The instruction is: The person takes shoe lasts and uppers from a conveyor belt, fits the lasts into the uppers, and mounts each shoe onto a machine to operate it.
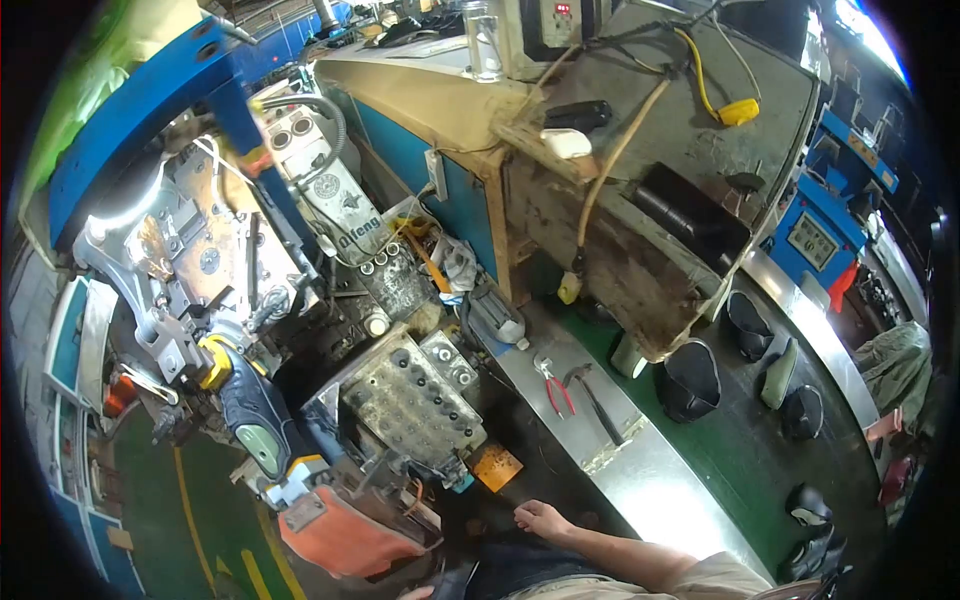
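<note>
My right hand is over the dark area at the bottom centre, its fingers curled in and nothing visible in them. It is below a small orange plate and does not touch it. Only a sliver of my left hand shows at the bottom edge; its fingers are hidden. Left of centre, a dark boot with a green patch and yellow parts sits at the machine. An orange-red cover is below the boot. Beside it stands a worn metal box with a row of dark knobs.
Red-handled pliers and a hammer lie on a metal ledge. Behind it is a worn bench with a black cylinder and hanging cables. Several dark boot pieces stand on the right. A blue machine arm arches at upper left.
</note>
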Motion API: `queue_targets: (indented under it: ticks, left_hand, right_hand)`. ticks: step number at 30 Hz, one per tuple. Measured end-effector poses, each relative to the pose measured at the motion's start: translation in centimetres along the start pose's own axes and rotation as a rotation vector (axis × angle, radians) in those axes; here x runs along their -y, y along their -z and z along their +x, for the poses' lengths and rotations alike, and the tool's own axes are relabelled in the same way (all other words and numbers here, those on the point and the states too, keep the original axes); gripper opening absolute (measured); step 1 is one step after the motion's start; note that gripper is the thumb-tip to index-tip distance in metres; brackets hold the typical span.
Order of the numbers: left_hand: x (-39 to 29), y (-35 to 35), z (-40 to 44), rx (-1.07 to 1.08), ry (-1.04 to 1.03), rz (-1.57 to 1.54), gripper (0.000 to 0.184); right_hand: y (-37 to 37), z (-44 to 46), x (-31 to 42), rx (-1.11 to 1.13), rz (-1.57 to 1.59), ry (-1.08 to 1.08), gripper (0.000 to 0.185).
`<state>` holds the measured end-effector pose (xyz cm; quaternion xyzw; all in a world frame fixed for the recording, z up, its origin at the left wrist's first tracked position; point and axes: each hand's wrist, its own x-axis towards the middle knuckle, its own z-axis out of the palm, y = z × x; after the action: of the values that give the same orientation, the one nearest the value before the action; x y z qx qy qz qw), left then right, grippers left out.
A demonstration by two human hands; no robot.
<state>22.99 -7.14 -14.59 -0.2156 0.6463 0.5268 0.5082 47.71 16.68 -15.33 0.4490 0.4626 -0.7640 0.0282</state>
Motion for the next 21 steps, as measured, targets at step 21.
queue_targets:
  ticks: [21]
  left_hand:
    - [21.9, -50.8, -12.4, 1.165, -0.125, 0.954, 0.057]
  right_hand:
    - [39.8, -24.6, -17.0, -0.9, 1.322, 0.392, 0.055]
